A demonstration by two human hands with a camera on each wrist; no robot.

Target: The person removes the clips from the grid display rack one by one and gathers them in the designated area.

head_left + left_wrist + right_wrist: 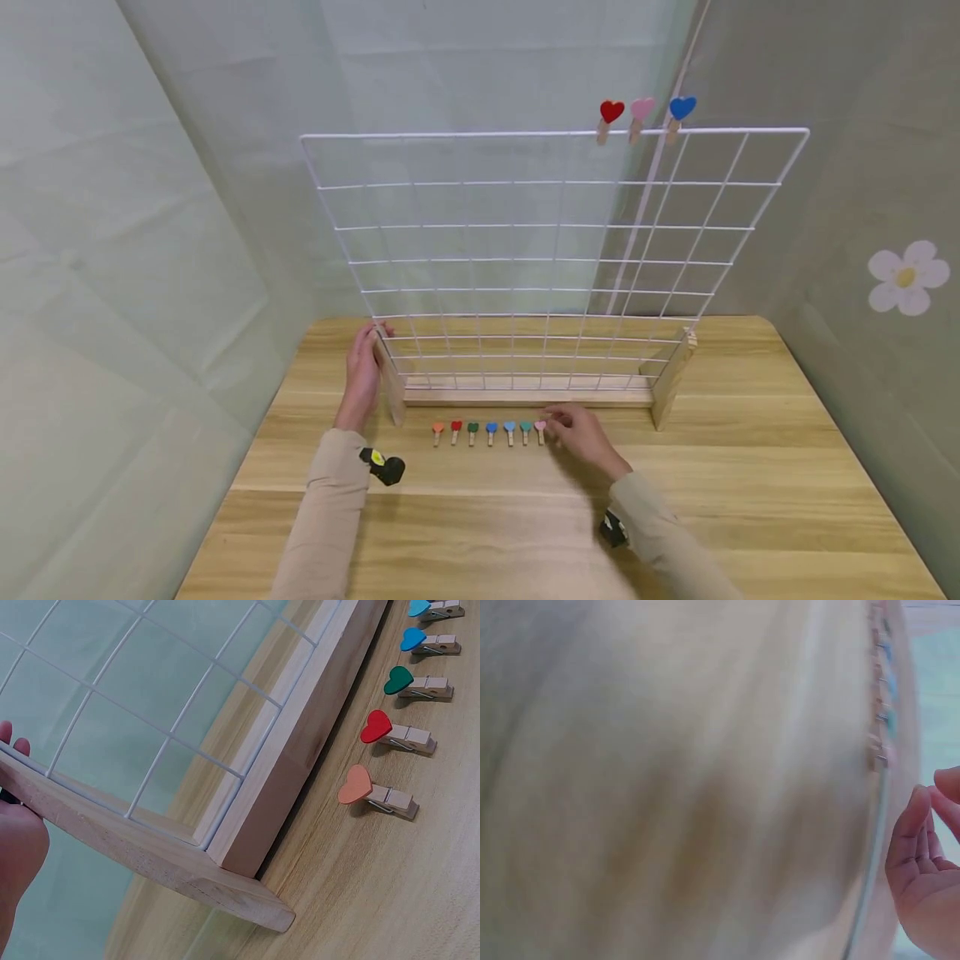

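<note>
Head view: left hand [363, 372] flat against the left wooden foot [390, 379] of the white wire grid [540, 250], fingers straight. Right hand [581, 433] loosely curled, holding nothing, fingertips just beside the pink heart clip [540, 429] ending the row on the table [750, 467]. Three heart clips [642, 112] already on the top wire.

Left wrist view: palm [19, 847] against the foot [150, 855]; orange clip [375, 793] and red clip [396, 733] lying near.

Right wrist view: blurred; fingers [919, 840] relaxed, empty.

Risk: a hasty pinch could knock the neighbouring teal clip [526, 430] askew.
</note>
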